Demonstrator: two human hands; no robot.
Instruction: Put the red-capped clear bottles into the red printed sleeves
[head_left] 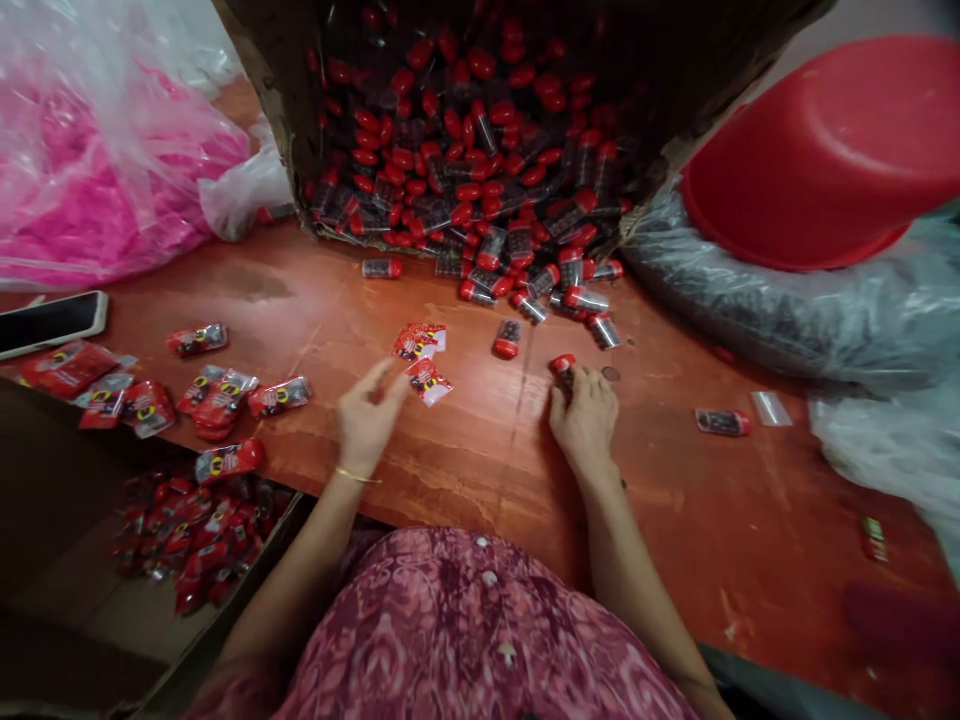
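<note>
Patterned shirt (450, 630) nearest, maroon and pink, pale buttons down the front. Beyond it, a reddish-brown table (465, 470), surface scuffed and streaked. At its far side, a big carton (274, 120), mouth toward the wearer, heaped with red-capped bottles, some spilled at the lip. Lower left, below table height, a second box (45, 520) holding red-labelled bottles. Pink-filled bag (97, 170) at far left; red tub (810, 150) at right, mouth down on a dark-filled bag (750, 300).

Left hand (367, 415): open, thumb and fingers spread, beside the cards; contact cannot be told. Right hand (589, 415): fingers closed around one bottle (562, 366) at the table, right of centre. Phone (52, 322) at the left edge.

Held bottle: glossy red cap showing past the fingertips, dark body mostly hidden by the hand. Loose bottle (507, 340) just left of it: clear walls, dark beads inside, red cap toward the wearer. Smallest, the cards (430, 382): red print, yellow-and-black figure, white corner; one apart, others overlapping behind.
</note>
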